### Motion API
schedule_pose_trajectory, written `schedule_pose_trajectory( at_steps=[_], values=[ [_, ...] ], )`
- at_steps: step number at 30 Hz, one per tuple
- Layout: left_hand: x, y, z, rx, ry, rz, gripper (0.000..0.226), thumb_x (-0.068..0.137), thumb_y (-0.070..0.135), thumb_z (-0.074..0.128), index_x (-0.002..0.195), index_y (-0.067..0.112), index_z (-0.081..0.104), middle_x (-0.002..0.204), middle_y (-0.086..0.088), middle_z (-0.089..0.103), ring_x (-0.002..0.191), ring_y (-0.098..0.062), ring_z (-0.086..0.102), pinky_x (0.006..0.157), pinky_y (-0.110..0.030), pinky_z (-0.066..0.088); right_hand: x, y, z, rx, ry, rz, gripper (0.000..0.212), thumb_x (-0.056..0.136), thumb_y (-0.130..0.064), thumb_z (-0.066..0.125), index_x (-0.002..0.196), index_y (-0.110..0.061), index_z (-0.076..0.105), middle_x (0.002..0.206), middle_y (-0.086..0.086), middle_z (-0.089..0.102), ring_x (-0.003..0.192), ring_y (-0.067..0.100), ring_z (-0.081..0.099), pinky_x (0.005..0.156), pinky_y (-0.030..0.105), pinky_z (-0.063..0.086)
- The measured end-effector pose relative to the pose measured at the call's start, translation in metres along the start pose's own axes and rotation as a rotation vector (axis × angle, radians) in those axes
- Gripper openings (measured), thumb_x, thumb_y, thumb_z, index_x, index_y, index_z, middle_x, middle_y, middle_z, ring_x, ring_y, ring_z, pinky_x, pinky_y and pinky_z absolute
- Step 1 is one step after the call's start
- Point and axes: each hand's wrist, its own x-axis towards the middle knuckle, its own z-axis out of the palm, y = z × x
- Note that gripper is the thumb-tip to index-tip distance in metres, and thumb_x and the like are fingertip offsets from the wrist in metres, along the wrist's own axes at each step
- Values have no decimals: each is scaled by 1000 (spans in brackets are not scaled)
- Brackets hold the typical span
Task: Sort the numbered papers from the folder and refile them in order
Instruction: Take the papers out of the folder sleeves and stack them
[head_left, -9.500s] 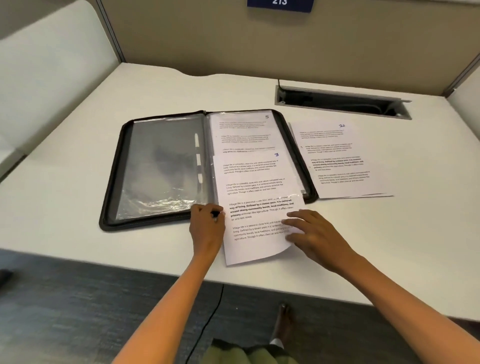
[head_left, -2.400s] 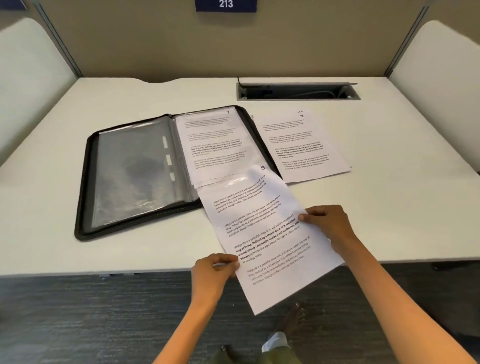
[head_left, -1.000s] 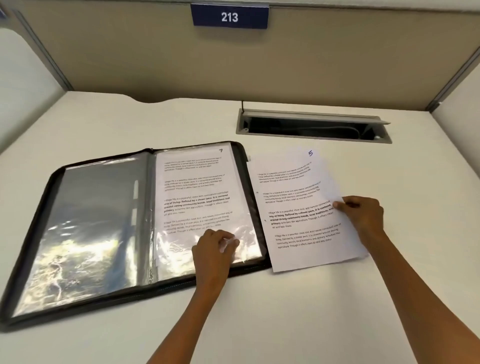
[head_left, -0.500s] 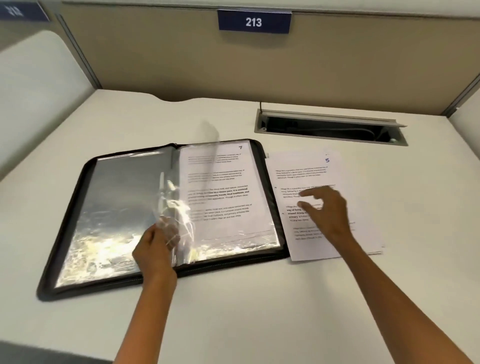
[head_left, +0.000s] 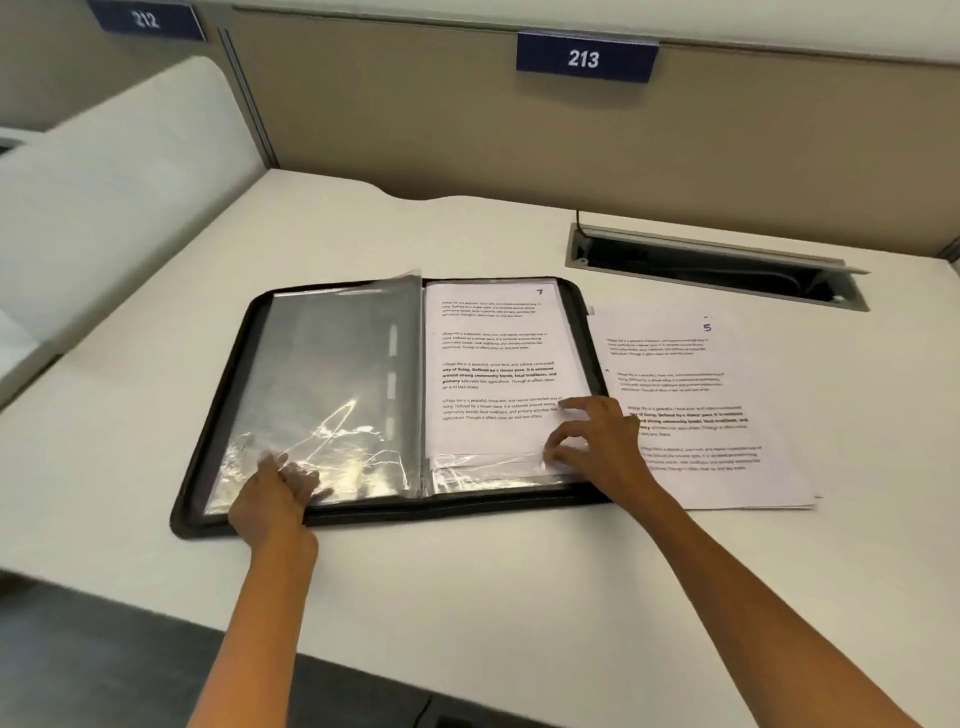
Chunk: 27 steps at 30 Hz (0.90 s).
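I have turned the empty sleeve (head_left: 322, 395) to 9 o'clock; my left hand (head_left: 278, 496) presses it flat, fingers straight, while my right hand (head_left: 597, 441) pinches sheet 7 (head_left: 493, 364) for removing.

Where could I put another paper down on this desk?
Bare desk lies left of the folder, and along the near edge between the arms. It is crowded right of the folder, where the paper pile lies.

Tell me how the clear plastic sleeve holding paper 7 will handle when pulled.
The clear sleeve is probably floppy: its lower edge is wrinkled beside the right hand. Its glare suggests a slick surface, so fingers may slip. It looks thin and light.
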Motion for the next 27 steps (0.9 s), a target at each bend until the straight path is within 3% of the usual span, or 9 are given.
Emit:
schedule_pose_trajectory(
  at_steps=[2,5,8,10,12,16,20,24,27],
  values=[
    [5,0,-5,-51,65,43,9,92,10,52,100,16,54,82,-5,55,50,-9,53,55,-25,50,0,-4,-3,-3,44,-31,5,78,-30,75,73,-30,73,126,-12,52,126,11,33,82,27,10],
    [6,5,-12,10,265,158,37,88,2,49,122,18,49,122,-6,50,88,-14,56,67,-16,46,5,-11,-12,-32,102,-107,9,80,-37,69,73,-32,74,124,-10,55,123,11,34,85,33,15],
    [-13,10,-9,170,357,468,42,86,-2,47,126,12,47,127,-10,40,101,-14,52,92,-24,44,8,-19,-18,-149,149,-216,20,79,-43,60,73,-31,74,122,-6,58,121,14,36,85,41,24],
    [-32,1,0,293,179,779,33,87,4,51,119,9,54,113,-7,47,86,-2,50,88,-24,45,10,-26,-21,-216,185,-278,26,81,-46,55,71,-30,73,121,-4,59,121,16,37,84,43,25],
    [-54,-15,15,427,-207,921,19,87,19,59,105,16,60,101,1,54,81,3,52,79,-33,48,13,-32,-24,-261,217,-321,31,83,-47,50,70,-28,72,121,-2,60,121,17,38,83,41,24],
    [-80,-51,48,922,-730,1108,31,76,48,67,101,32,61,104,12,56,96,0,52,88,-28,20,15,-42,-30,-331,252,-378,35,84,-46,47,70,-27,71,121,0,60,121,20,40,82,38,21],
    [-84,-61,68,1106,-798,1327,27,78,26,74,103,20,66,98,4,67,92,-17,63,87,-34,17,15,-46,-31,-408,242,-430,24,84,-39,57,72,-23,72,121,2,61,121,25,45,83,42,25],
    [-88,-51,75,1018,-756,1200,13,89,13,62,97,20,69,98,7,71,91,-12,63,88,-31,18,7,-55,-34,-424,360,-507,13,84,-24,66,77,-14,69,115,12,63,112,32,54,84,44,34],
    [-90,-49,76,983,-753,1169,13,91,15,59,96,18,71,94,5,73,87,-12,63,89,-32,22,-18,-61,-21,-422,395,-821,14,88,-5,61,99,0,68,104,20,65,99,36,58,86,44,47]
  ],
)
